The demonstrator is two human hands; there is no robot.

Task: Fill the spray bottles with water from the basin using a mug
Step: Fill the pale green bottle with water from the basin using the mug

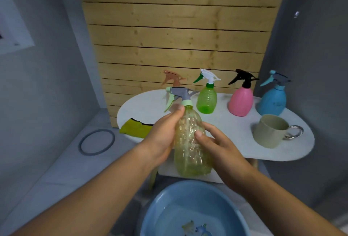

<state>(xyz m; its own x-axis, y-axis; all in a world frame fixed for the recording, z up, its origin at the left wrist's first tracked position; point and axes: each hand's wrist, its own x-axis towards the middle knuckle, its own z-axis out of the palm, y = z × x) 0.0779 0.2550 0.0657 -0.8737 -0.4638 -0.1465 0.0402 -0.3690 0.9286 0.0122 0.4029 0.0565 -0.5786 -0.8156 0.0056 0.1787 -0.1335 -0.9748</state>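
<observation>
Yellow spray bottle (pixel 190 141) held just above the basin (pixel 178 192). Left hand (pixel 162 137) grip wraps the neck, right hand (pixel 216 145) grip pinches the body. Spray head (pixel 180 94) still on. Risk: the thin wall flexes while unscrewing and the bottle slips into the basin. Mug (pixel 271 131) untouched on the bench (pixel 235 132), beyond the basin.

A row of spray bottles (pixel 241 103) and the mug (pixel 271 131) bound a bare stretch of table (pixel 231 132).

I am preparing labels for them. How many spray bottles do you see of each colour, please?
Translucent yellow plastic spray bottle, held: 1
Translucent green plastic spray bottle: 1
Opaque pink plastic spray bottle: 1
Opaque blue plastic spray bottle: 1
Brown trigger head, body unclear: 1
Total: 5
</observation>
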